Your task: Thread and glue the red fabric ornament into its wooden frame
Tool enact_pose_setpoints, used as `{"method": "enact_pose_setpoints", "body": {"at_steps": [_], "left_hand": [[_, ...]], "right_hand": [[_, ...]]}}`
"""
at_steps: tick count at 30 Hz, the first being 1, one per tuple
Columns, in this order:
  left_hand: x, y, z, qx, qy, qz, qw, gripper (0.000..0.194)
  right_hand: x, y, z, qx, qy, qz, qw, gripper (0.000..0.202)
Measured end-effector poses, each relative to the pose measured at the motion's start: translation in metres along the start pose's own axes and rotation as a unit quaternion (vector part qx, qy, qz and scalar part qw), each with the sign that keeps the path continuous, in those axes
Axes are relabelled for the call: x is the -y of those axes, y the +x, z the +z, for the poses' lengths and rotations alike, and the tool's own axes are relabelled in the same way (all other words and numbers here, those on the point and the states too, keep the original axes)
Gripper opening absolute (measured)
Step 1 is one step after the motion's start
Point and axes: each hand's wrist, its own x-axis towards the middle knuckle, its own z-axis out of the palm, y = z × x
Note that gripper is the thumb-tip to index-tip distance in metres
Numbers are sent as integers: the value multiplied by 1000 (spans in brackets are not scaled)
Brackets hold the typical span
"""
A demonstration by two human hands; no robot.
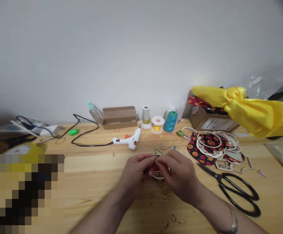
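Both hands meet over the front middle of the table, around a small fretwork ornament (158, 176) with a pale cut-out rim and red inside. My left hand (138, 167) is closed on the ornament's left side, thumb and forefinger near its top. Fingers of my right hand (180, 172) are pinched at the same top edge, on a thin greenish cord (159, 151) that shows above the fingertips. The fingers hide much of the ornament and the exact grip. A small blue tip (174, 147) pokes up behind my right hand; what it belongs to is hidden.
Black scissors (219, 178) lie right of my right hand, below patterned fabric (197, 149) and wooden cut-outs (204, 152). A white glue gun (128, 141) with black cable lies behind. Thread spools (170, 122), cardboard boxes (119, 118) and yellow cloth (255, 110) line the wall.
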Motion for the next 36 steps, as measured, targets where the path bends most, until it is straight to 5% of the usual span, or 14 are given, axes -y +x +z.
{"method": "enact_pose_setpoints", "body": {"at_steps": [5,11,13,16,19,23,29,36], "left_hand": [[1,1,0,28,-54,-17,998,11],[1,0,1,31,-65,-37,997,16],[1,0,2,21,-56,-27,998,16],[-1,0,3,5,-33,-10,999,17],[-1,0,3,-7,-3,0,1000,18],[3,-1,2,-12,28,-14,999,22],[7,-3,5,8,74,-17,997,23],[4,-11,10,35,206,77,975,16]], "right_hand": [[-1,-3,0,20,-163,-135,977,19],[0,-7,0,57,-141,-196,969,17],[0,-7,0,36,-70,-140,987,15],[-4,-1,-3,-8,54,34,998,15],[-8,9,-5,3,165,196,967,12],[-9,19,-8,64,281,311,906,10],[-8,18,-6,58,337,359,868,15],[-10,13,-2,43,284,277,917,17]]}}
